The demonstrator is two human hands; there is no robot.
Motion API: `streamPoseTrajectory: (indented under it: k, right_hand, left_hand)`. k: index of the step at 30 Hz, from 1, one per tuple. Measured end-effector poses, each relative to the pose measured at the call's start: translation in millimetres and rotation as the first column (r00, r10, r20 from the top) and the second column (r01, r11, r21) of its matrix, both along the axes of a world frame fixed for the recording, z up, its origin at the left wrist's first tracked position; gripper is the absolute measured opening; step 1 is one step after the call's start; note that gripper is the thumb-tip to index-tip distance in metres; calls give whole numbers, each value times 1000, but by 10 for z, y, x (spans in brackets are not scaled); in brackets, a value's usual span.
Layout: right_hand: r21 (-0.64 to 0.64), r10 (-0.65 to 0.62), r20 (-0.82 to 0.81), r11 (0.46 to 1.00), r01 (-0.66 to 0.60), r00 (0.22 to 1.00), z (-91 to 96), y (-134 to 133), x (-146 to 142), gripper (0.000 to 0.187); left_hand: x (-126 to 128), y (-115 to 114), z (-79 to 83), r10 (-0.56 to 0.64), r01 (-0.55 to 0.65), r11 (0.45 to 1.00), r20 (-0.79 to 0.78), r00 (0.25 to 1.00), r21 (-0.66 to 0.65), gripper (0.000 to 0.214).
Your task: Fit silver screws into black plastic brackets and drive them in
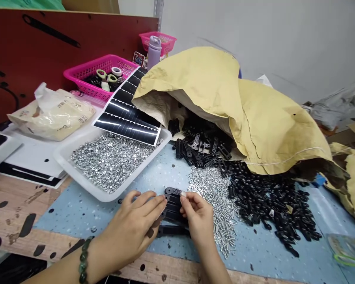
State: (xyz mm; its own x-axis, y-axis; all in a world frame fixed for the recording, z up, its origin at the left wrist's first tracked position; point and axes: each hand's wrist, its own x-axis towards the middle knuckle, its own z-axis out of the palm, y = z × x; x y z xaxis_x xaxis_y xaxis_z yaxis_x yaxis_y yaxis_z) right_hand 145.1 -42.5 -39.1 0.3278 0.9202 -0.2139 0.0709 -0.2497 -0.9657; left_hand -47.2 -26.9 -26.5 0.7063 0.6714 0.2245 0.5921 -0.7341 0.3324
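A row of flat black plastic strips (174,208) lies side by side on the blue mat between my hands. The farthest strip has a rounded, perforated end. My left hand (142,221) has its fingers stretched out, their tips against the strips' left ends; its thumb is partly hidden. At the right ends, my right hand (197,215) has thumb and forefinger pinched together by the farthest strip. Whatever is in that pinch is too small to make out. Another black strip (173,230) lies nearer me. Silver screws (221,213) are heaped just right of my right hand.
A white tray (102,196) of small metal nuts stands left, with a black label sheet (133,108) over its back edge. Black plastic parts (272,197) are piled right, below yellow paper sacks (201,83). Behind stand a pink basket (90,88) and a lilac bottle (154,53).
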Motion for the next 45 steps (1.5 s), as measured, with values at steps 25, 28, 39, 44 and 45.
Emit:
streamPoseTrajectory:
  k: [25, 28, 39, 44, 45]
  right_hand:
    - [201, 277, 677, 822, -533, 682, 407, -45, -8, 31]
    - [222, 438, 568, 734, -642, 697, 507, -77, -67, 19]
    - [325, 79, 158, 937, -127, 984, 281, -80, 88, 9]
    - [24, -10, -103, 1000, 12, 995, 118, 122, 86, 22]
    - [-9, -20, -119, 1000, 19, 993, 94, 159, 75, 23]
  left_hand:
    - [128, 114, 251, 35, 18, 955, 173, 984, -296, 48]
    - [95, 68, 188, 101, 11, 896, 228, 968, -444, 46]
    - [133, 135, -16, 394, -209, 831, 279, 876, -516, 45]
    - [135, 150, -69, 137, -122, 980, 91, 986, -156, 46]
    - [140, 142, -72, 115, -108, 989, 62, 991, -103, 47]
